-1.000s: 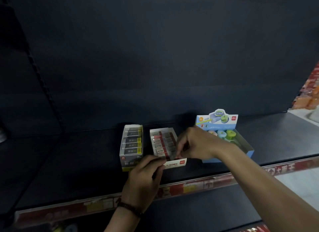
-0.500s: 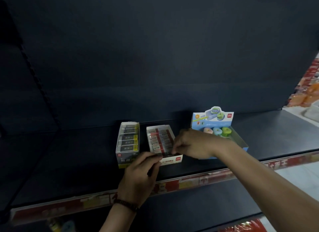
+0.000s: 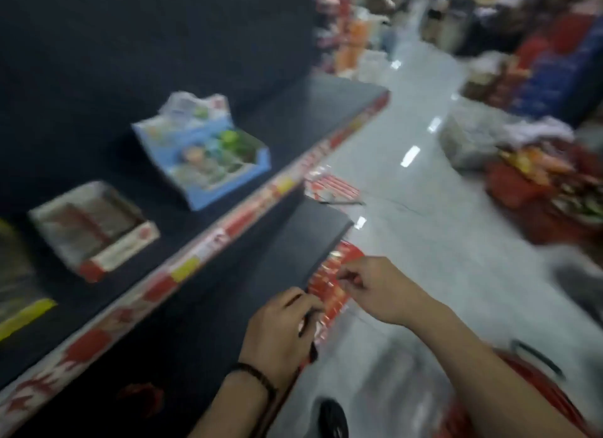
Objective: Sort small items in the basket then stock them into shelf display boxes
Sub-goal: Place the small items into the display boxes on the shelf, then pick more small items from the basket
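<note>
The view is motion-blurred. My left hand (image 3: 284, 326) and my right hand (image 3: 375, 287) hover close together, off the shelf, in front of a lower dark shelf (image 3: 293, 242). Their fingers are loosely curled and I see no item in either. On the upper shelf stand the white-and-red display box (image 3: 94, 229) of erasers, the blue display box (image 3: 208, 163) with coloured items, and, at the left edge, the yellow-trimmed box (image 3: 16, 274). A red basket (image 3: 528, 382) shows at the bottom right under my right arm.
A red-and-yellow price strip (image 3: 202, 251) runs along the shelf's front edge. Red packets (image 3: 332, 189) lie on the pale floor beyond the lower shelf. Another red basket of goods (image 3: 538, 189) and bags stand on the floor at right.
My head has swung right and down toward the aisle. Both hands have left the white-and-red box and come down in front of the lower shelf.
</note>
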`<state>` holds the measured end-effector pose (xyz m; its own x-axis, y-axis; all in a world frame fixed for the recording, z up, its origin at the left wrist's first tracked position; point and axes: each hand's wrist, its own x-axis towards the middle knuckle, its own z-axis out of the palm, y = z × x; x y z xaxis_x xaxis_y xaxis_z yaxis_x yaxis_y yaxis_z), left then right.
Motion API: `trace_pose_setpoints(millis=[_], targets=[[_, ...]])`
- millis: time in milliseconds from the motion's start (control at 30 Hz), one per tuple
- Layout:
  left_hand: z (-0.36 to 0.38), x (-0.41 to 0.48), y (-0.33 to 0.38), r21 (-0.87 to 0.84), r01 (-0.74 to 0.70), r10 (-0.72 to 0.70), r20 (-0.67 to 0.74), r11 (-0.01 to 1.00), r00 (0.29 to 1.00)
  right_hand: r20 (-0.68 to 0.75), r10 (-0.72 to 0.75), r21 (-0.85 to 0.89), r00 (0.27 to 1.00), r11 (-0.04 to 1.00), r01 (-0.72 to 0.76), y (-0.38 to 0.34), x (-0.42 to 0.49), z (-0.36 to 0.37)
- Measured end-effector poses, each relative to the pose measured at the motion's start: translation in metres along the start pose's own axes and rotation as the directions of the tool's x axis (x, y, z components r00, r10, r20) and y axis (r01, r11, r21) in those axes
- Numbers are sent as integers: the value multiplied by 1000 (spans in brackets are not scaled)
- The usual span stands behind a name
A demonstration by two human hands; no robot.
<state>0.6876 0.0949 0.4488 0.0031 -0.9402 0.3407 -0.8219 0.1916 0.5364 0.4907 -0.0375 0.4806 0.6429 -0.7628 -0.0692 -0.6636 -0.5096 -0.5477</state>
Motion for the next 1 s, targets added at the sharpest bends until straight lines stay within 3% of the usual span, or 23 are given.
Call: trace_pose_setpoints(millis=[100, 267, 467, 633, 767, 933, 1000], targets=[[69, -3, 26, -70, -41, 61, 324, 997, 944, 52, 349, 7, 936, 937, -350, 75, -92, 12], [172, -4, 88, -126, -189, 225, 645, 974, 730, 85, 736, 95, 671, 665, -741, 174, -251, 31], [297, -4, 171, -128, -309, 278, 813, 942, 512, 103, 935, 307, 339, 295, -905, 270, -390, 60], [440, 5, 216, -85, -344, 219, 902, 935, 373, 166, 954, 458, 249, 149, -876, 381, -433, 91], [566, 4, 228, -37, -314, 157, 916, 949, 369, 214, 937, 474, 275, 147, -868, 495, -439, 138], [716, -16, 208, 6, -217, 84, 911, 976, 403, 330, 923, 560, 198, -23, -828, 626, -422, 242], [776, -26, 191, 7, -158, 67, 885, 987, 460, 369, 915, 572, 165, -83, -816, 675, -411, 294]])
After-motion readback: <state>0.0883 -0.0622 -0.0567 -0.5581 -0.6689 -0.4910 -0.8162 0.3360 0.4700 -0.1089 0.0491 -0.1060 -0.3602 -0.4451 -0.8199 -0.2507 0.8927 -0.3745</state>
